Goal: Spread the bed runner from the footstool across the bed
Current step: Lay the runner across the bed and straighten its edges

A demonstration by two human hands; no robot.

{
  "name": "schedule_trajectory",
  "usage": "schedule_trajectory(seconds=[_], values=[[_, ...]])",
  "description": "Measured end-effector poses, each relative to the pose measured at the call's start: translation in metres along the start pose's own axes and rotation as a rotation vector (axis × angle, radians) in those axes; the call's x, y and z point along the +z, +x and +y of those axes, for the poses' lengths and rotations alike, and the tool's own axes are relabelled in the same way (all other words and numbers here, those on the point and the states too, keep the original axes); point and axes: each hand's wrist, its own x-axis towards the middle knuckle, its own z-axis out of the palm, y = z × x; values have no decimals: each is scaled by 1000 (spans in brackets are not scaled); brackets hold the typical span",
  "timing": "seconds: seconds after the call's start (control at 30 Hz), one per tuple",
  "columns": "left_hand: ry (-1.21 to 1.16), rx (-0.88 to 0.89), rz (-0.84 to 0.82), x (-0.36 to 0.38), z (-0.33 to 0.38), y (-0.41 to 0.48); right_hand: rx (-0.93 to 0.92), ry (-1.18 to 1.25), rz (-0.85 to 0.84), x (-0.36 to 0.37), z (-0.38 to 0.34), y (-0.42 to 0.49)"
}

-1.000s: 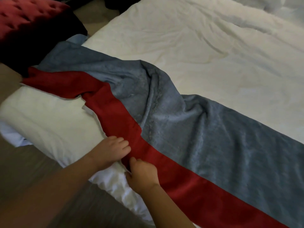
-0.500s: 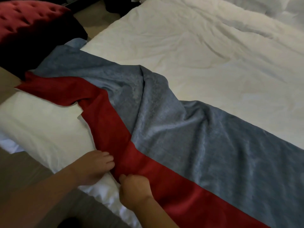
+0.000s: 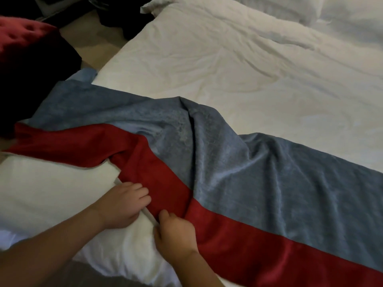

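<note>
Grey-blue and red bed runner [image 3: 238, 166] lies bunched across the foot of the bed [image 3: 228, 65].
Both hands are at the near edge of the bed, on the red band. The left hand [image 3: 122, 204] grips its hem with curled fingers, and the right hand [image 3: 176, 233] pinches the hem between thumb and curled fingers. The runner's left end reaches the bed's left edge, beside the red footstool [image 3: 22, 40].

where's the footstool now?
Head view, upper left: the red tufted footstool stands off the corner of the bed, just past the left end of the bed runner.
</note>
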Motion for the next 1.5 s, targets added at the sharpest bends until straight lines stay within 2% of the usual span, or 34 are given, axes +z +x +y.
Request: schedule_trajectory(seconds=[0.13,0.4,0.73,0.8,0.87,0.97,1.1,1.2,1.37,1.5], values=[[-13,81,-6,0,-13,-9,68,-10,-35,3,-19,10],[-84,229,-71,4,-18,-23,30,-21,-76,8,-28,-10],[-61,31,15,3,-56,-31,-5,1,16,-11,-47,28],[-78,-12,7,1,-52,-33,-8,-37,-5,-13,-57,36],[-92,-45,-17,2,-45,-36,6,-142,48,-8,-62,38],[-131,-81,-27,3,-38,-42,38,-222,-14,-6,-72,31],[-143,-97,-51,7,-30,-53,-15,-129,-82,6,-65,23],[-100,-85,-65,7,-31,-58,-123,-73,-66,8,-58,33],[-38,-96,24,5,-48,-52,-194,-11,55,1,-70,55],[-64,-82,9,6,-57,-51,-148,-39,45,9,-84,71]])
